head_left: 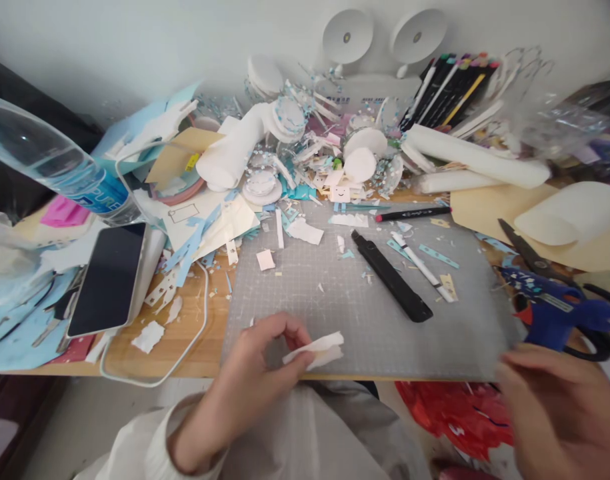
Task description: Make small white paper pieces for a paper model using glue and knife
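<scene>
A: Biggest first?
B: Gray cutting mat (295, 293). Everything's placed off that.
A: Hands?
B: Right hand (559, 407) is just off the mat's near right corner, blurred. Can't tell if it's gripping anything. Left hand (259, 373) is at the mat's near edge, left of its middle, thumb and finger pinching the paper strip (329, 345).
A: Near the right hand?
B: Blue tool (559, 317), beside the mat's right edge. Touching or not, can't tell.
A: Next size down?
B: Black cutter (392, 277), probably, lying slantwise on the mat, right of its middle.
A: And the strip itself?
B: Smallest. Over the mat's near edge, free end pointing right, layers apart there. Looks thin: should be very light, floppy, easy to crease or tear, not slippery.
A: Best hold?
B: Flat, gentle pinch across both layers, near the middle. Tugging one loose layer could rip it. Support the free end from underneath.
</scene>
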Tool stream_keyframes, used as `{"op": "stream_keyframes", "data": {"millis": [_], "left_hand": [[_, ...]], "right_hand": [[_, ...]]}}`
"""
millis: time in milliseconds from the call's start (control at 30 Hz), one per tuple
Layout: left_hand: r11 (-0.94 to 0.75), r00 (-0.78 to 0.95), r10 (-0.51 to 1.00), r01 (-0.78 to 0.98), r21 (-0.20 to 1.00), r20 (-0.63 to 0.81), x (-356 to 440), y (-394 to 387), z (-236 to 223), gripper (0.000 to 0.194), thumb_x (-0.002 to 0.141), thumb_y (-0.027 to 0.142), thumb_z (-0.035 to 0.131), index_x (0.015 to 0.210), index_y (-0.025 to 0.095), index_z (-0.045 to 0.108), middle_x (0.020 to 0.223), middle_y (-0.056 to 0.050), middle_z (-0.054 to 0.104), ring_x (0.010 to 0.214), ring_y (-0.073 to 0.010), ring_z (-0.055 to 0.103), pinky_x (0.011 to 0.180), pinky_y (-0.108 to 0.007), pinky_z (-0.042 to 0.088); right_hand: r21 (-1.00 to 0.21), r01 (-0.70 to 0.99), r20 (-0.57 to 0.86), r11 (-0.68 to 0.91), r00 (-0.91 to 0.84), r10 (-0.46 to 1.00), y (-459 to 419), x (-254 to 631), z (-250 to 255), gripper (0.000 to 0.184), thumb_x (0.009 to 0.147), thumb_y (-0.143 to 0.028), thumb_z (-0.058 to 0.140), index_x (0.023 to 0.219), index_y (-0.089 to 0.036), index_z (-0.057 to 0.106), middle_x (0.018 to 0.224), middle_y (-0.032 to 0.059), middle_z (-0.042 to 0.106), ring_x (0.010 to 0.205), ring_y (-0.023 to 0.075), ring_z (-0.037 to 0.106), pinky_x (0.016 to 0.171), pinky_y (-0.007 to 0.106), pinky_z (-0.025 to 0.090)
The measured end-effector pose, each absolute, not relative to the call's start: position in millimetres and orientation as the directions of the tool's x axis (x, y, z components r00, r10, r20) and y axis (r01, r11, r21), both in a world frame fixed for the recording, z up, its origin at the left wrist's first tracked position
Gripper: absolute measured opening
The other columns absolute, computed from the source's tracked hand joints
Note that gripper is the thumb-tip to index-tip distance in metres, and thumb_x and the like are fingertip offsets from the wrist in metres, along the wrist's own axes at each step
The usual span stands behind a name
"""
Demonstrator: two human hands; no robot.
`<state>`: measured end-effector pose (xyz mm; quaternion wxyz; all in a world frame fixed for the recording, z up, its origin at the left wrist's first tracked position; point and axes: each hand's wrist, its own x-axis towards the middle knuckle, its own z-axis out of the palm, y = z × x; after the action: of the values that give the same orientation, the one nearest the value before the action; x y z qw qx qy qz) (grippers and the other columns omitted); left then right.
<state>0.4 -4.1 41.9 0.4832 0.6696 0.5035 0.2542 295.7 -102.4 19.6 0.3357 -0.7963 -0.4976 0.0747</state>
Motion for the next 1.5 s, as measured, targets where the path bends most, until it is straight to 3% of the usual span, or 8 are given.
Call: {"op": "stream_keyframes", "data": {"millis": [67,133,233,333,600,800,1133,1500], "left_hand": [[0.026,0.379,0.908,0.372,0.928,-0.177,-1,-4,48,0.004,0.080,0.017,0.063,0.077,0.020,0.063,0.075,0.001,0.065,0.073,-0.0146,0.060,0.068,-0.026,0.045],[0.049,0.389,0.902,0.339,0.939,-0.187,-3,-4,52,0.003,0.079,0.018,0.064,0.077,0.020,0.064,0.074,0.001,0.065,0.073,-0.0149,0.059,0.066,-0.026,0.045],[0.074,0.396,0.896,0.311,0.947,-0.200,-7,-6,56,0.004,0.078,0.017,0.065,0.077,0.020,0.063,0.073,0.001,0.063,0.071,-0.0143,0.059,0.066,-0.025,0.046],[0.108,0.388,0.895,0.288,0.952,-0.219,-12,-7,58,0.005,0.077,0.017,0.066,0.078,0.020,0.063,0.073,0.002,0.063,0.071,-0.0133,0.059,0.066,-0.024,0.047],[0.078,0.411,0.897,0.220,0.973,-0.164,-15,-5,56,0.006,0.078,0.020,0.066,0.085,0.021,0.067,0.076,0.000,0.066,0.073,-0.0146,0.061,0.067,-0.025,0.049],[0.055,0.334,0.932,0.251,0.966,-0.140,-12,-6,51,0.011,0.083,0.020,0.060,0.074,0.019,0.067,0.068,0.000,0.066,0.065,-0.0130,0.059,0.058,-0.023,0.047],[-0.069,0.316,0.949,0.250,0.966,-0.014,-10,-6,54,0.012,0.080,0.013,0.063,0.071,0.019,0.068,0.066,0.001,0.064,0.065,-0.0112,0.059,0.062,-0.023,0.047],[-0.340,0.278,0.929,0.371,0.864,0.246,-7,-11,54,0.012,0.082,0.010,0.066,0.075,0.019,0.064,0.067,0.003,0.065,0.066,-0.0118,0.058,0.065,-0.028,0.043]], "right_hand": [[-0.747,0.653,0.111,-0.126,0.309,0.945,-83,260,32,0.012,0.092,-0.030,0.054,0.103,-0.030,0.057,0.106,0.0078,0.060,0.095,0.0251,0.062,0.081,0.038,0.052],[-0.844,0.529,0.157,0.091,0.080,0.984,-64,232,39,0.018,0.091,-0.029,0.055,0.108,-0.029,0.058,0.106,0.0046,0.061,0.088,0.0194,0.063,0.076,0.030,0.054],[-0.899,0.421,0.085,0.121,-0.104,0.991,-43,205,42,0.022,0.089,-0.027,0.055,0.110,-0.027,0.059,0.104,0.0029,0.061,0.089,0.0166,0.060,0.078,0.026,0.052],[-0.940,0.338,-0.026,0.050,-0.218,0.976,-30,192,45,0.007,0.090,-0.026,0.053,0.091,-0.023,0.059,0.086,0.0009,0.060,0.080,0.0148,0.057,0.073,0.025,0.049],[-0.962,0.272,-0.071,-0.010,-0.214,0.974,-24,184,50,0.018,0.095,-0.029,0.050,0.080,-0.021,0.056,0.077,-0.0002,0.054,0.070,0.0127,0.053,0.063,0.023,0.045],[-0.964,0.263,-0.021,0.034,-0.206,0.978,-23,179,51,0.014,0.093,-0.026,0.051,0.082,-0.022,0.057,0.079,-0.0002,0.056,0.074,0.0130,0.055,0.067,0.023,0.046],[-0.957,0.275,0.036,0.088,-0.191,0.981,-25,177,47,0.009,0.090,-0.021,0.056,0.082,-0.022,0.056,0.081,0.0000,0.058,0.076,0.0141,0.057,0.068,0.025,0.048],[-0.729,0.548,0.385,0.409,-0.166,0.908,-34,165,53,0.012,0.086,-0.006,0.057,0.088,-0.018,0.061,0.083,0.0008,0.061,0.078,0.0098,0.058,0.071,0.021,0.048]]}}
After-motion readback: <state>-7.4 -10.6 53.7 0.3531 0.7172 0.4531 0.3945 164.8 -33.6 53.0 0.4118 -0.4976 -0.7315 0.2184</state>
